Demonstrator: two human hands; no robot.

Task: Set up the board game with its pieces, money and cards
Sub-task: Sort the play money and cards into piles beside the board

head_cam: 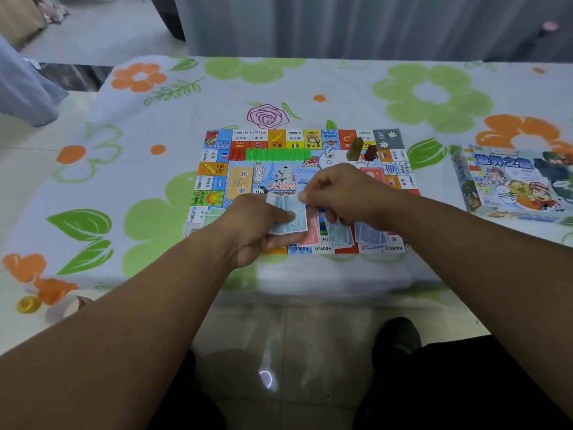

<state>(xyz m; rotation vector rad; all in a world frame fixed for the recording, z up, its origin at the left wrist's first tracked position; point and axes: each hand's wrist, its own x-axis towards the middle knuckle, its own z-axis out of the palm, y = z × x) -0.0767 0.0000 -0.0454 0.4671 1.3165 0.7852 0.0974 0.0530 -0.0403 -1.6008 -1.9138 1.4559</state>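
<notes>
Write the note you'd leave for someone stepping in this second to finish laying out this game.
Left grip: holds a stack of pale blue notes over the near edge of the board.
Right grip: pinches the stack's top edge.
Done: board laid flat; green houses in a row; two tokens standing at its far side; note piles along the near edge.
To do: deal out the held notes; I can't see card decks set out. Game box lies to the right.
</notes>
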